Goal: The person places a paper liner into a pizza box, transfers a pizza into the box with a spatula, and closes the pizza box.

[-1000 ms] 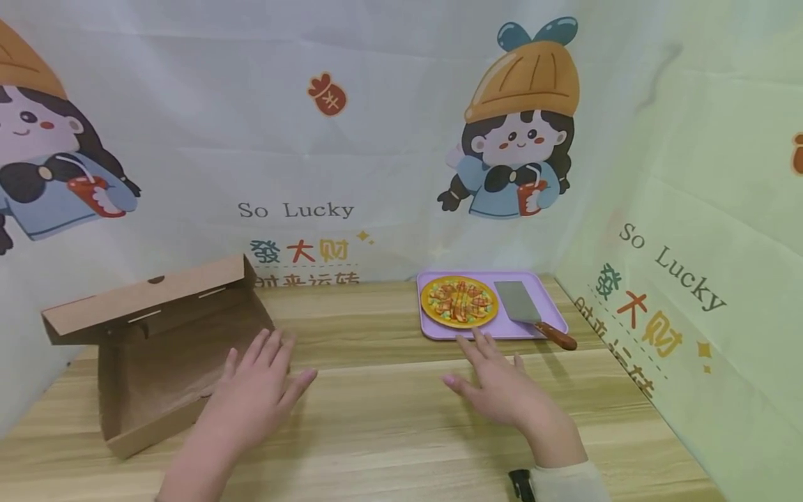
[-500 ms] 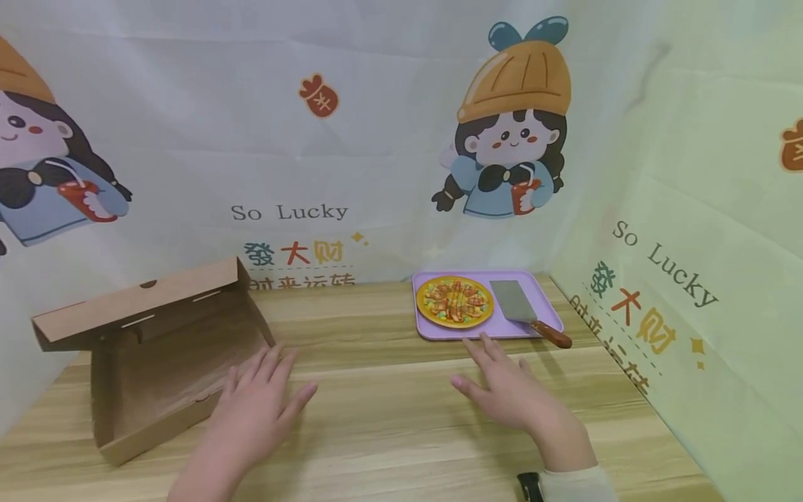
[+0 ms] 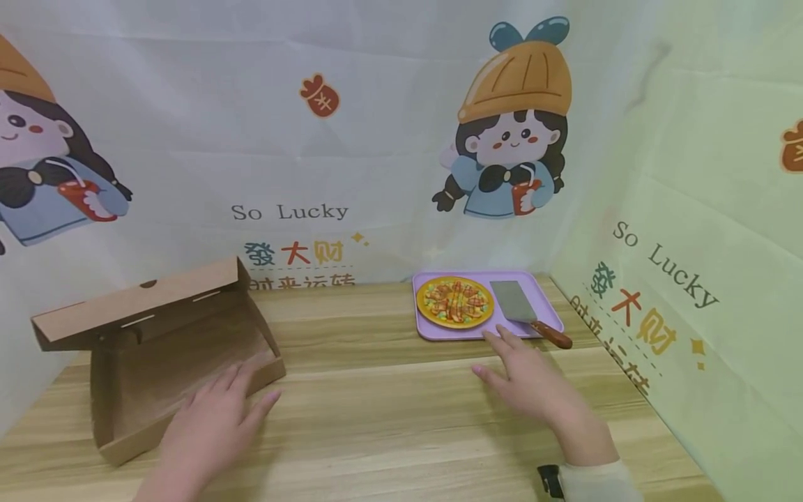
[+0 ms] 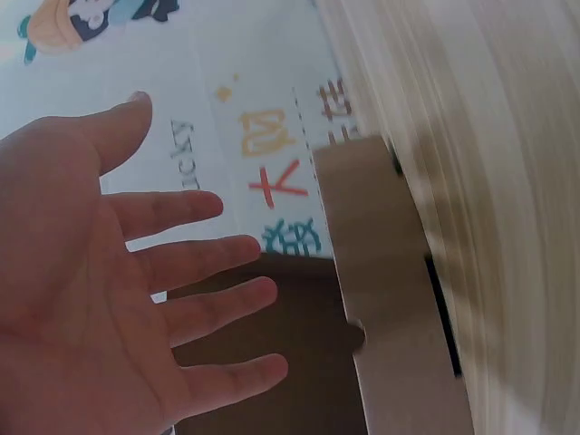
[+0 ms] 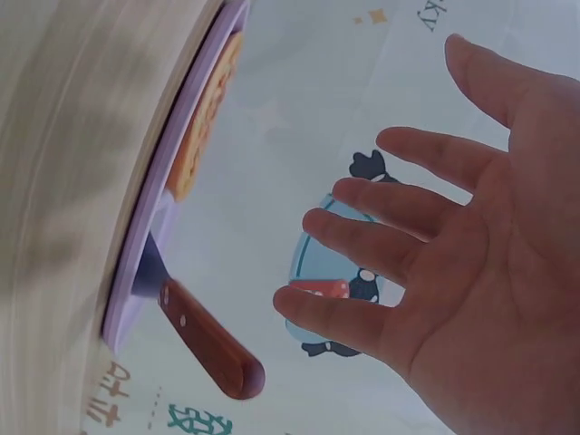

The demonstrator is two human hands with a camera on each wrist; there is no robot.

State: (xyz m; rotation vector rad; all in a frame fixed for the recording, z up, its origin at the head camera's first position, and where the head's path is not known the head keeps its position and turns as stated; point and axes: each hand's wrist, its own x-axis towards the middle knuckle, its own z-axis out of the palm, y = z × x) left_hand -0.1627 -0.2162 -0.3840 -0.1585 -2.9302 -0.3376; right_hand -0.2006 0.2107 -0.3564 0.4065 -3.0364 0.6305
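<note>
The left hand (image 3: 210,420) is hovering left of the tray (image 3: 542,298), the right hand (image 3: 527,376) at its near edge, both spread and empty; pizza (image 3: 456,302) and spatula (image 3: 518,304) are lying on it; the box (image 3: 169,369) is standing open well left; handling is seemingly awaiting a start.
</note>
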